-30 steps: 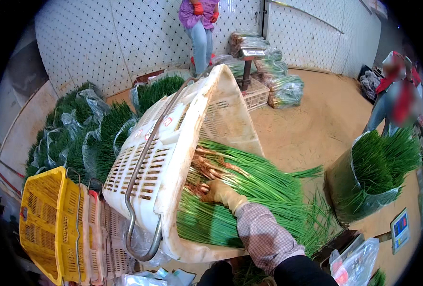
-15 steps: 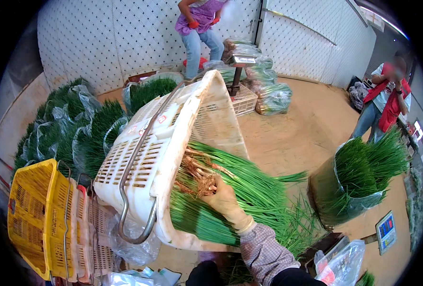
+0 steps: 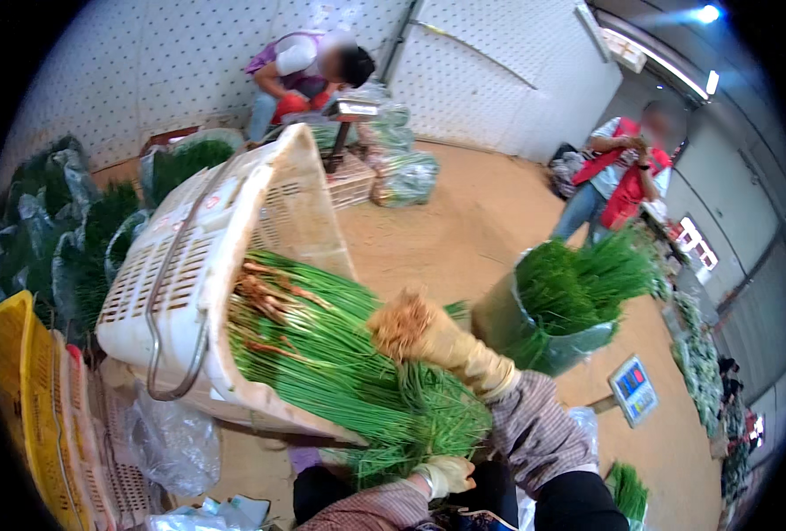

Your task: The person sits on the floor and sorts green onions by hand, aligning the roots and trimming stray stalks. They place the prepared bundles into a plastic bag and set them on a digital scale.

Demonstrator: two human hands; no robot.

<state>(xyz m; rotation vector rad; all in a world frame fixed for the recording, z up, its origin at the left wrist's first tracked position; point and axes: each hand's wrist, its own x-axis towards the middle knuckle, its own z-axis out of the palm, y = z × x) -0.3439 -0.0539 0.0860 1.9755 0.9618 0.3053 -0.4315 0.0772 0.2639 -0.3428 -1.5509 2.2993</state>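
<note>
Firmly closed, the fingers of the gloved right hand wrap a bunch of green onions just behind its brown roots, which are held up beyond the open right side of the white crate. Below it, the gloved left hand has its fingers curled in beside loose green leaves; whether they grip any, I cannot tell.

The crate lies tipped over, and a pile of green onions fills its lower side, roots toward the left edge and leaves spilling past the right edge. A clear plastic bag sits beneath the crate's near left corner, with a yellow crate further left. Beyond the right hand stands a sack of greens, with a blue-faced panel nearer. Farther off, one person bends behind the crate's far edge; another stands beyond the sack.
</note>
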